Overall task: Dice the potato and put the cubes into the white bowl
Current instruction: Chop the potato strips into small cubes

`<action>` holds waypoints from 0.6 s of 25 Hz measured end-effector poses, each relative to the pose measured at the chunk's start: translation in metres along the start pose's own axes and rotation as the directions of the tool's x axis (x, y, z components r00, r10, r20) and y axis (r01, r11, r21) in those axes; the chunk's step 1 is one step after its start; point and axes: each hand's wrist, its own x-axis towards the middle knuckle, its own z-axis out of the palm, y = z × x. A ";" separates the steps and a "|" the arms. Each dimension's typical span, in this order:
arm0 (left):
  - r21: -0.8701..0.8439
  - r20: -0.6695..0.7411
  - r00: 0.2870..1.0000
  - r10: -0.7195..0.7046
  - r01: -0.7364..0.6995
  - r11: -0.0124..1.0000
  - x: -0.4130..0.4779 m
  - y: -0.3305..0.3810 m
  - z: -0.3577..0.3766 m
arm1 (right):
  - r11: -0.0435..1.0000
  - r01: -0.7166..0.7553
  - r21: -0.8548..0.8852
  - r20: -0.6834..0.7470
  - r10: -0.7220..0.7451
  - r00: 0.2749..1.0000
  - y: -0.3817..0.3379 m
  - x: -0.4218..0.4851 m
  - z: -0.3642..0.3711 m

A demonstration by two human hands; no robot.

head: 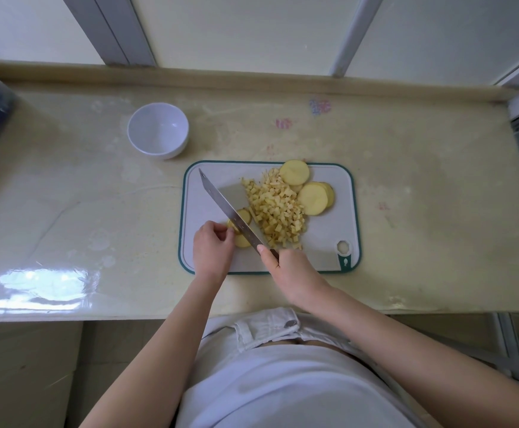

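The right hand (286, 267) was wrapped around the handle of the knife (230, 208), forefinger laid along the spine, likely for steadier control of the edge. The blade ran forward and to the left of that grip, across a small stack of potato slices (242, 220). The left hand (212, 245) sat just left of the blade, its fingertips curled in and pinching the slices flat against the cutting board (326, 230), apparently to stop them sliding while staying clear of the edge. Just right of the blade lay the heap of diced cubes (275, 211), seemingly pushed aside to keep cutting room. Beyond the heap, uncut round slices (312, 197) waited at the board's far right. Farther off and left of both hands, the white bowl (158, 130) stood empty on the desk (406, 211), well apart from the board. No readable writing showed; only faint coloured smudges on the desk and a small emblem on the board's tab.
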 end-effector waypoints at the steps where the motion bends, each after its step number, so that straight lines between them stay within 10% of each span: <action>1: 0.001 0.000 1.000 -0.002 0.002 1.000 0.000 0.000 0.000 | 1.000 0.002 -0.004 0.003 -0.002 1.000 -0.001 0.000 -0.001; 15: -0.007 -0.007 1.000 -0.009 0.009 1.000 0.000 0.002 -0.004 | 0.999 0.035 -0.031 0.026 -0.034 0.999 -0.009 0.006 0.004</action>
